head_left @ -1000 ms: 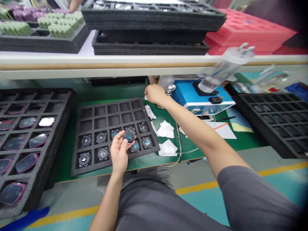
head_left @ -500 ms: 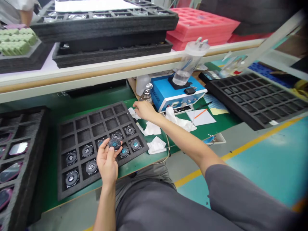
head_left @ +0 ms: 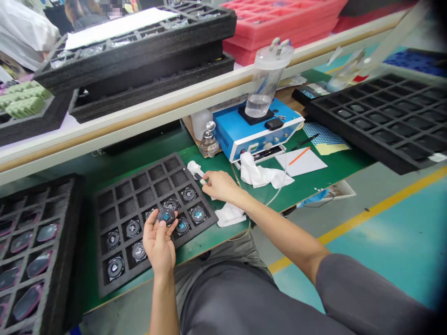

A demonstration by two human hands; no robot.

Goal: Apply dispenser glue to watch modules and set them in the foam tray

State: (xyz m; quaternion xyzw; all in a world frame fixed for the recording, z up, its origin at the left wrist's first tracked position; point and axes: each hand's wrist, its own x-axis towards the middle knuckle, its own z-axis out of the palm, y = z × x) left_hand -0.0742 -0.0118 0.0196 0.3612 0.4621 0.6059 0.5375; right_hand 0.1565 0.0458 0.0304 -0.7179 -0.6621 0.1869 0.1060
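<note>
My left hand (head_left: 159, 244) is closed on a round black watch case (head_left: 166, 216), its face towards me, with a bluish mark in the middle. It is held just over a black foam tray (head_left: 120, 191), where similar round watch cases (head_left: 197, 214) sit in the nearer compartments. Beyond the tray's right edge, my right hand (head_left: 220, 185) pinches a slim, dark, pen-like tool (head_left: 199, 177). White tissue (head_left: 193, 167) lies at the tool's far end; whether it is wrapped round it I cannot tell. Another white tissue (head_left: 230, 215) lies below my right wrist.
A blue box device (head_left: 226, 135) carries a clear plastic cup (head_left: 258, 109); a glass pump bottle (head_left: 208, 144) stands beside it. Crumpled tissue (head_left: 260, 172) lies in front. Foam trays stand left (head_left: 52, 265) and right (head_left: 377, 121). A shelf edge (head_left: 139, 121) crosses above. Another person's sleeve (head_left: 26, 35) shows behind.
My right hand has come back from near the pump bottle towards me and now grips the pen-like tool. My left hand still holds the watch case. The camera view has shifted.
</note>
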